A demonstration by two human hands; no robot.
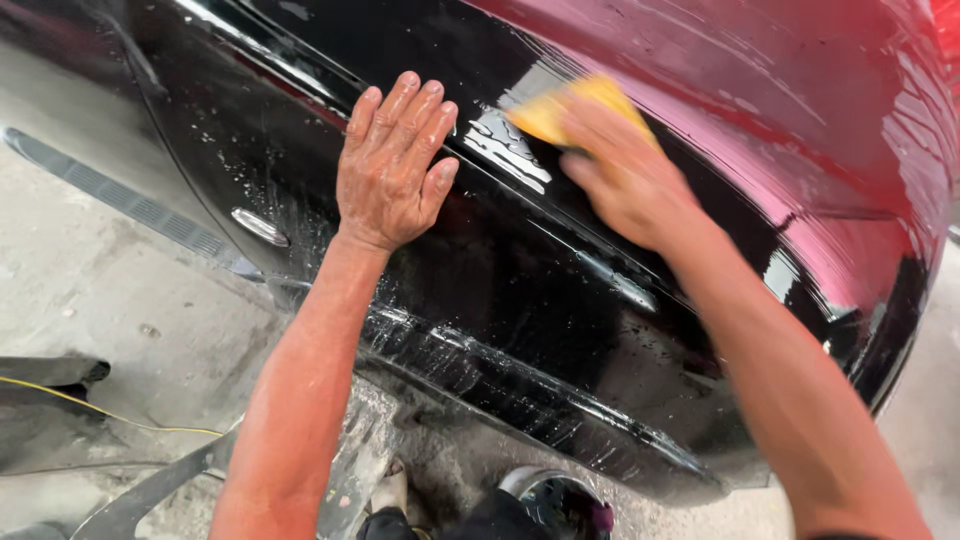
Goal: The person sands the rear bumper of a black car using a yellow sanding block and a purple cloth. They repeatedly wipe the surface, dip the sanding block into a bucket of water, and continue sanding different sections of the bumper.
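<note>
One yellow sponge (560,108) sits under my right hand (625,180), pressed flat against the wet, glossy black panel of the car (520,270), high on the panel near the bright streak of reflected light. My fingers lie over the sponge and curl around its lower edge, clamping it to the paint; the hand is blurred, so I cannot tell exactly how each finger sits. My left hand (392,165) is well to the left of the sponge, palm flat on the same black panel, fingers spread and pointing up, holding nothing, the skin wet and shiny. Water beads and soapy streaks run down the bodywork between and below my hands, gathering along the lower sill. Left of my left wrist, a small oval side marker (259,227) is set into the panel. The upper right of the bodywork glows with a red reflection. Below is the wet concrete floor (120,300), with a thin yellow cord (100,408) trailing across it at the left.
</note>
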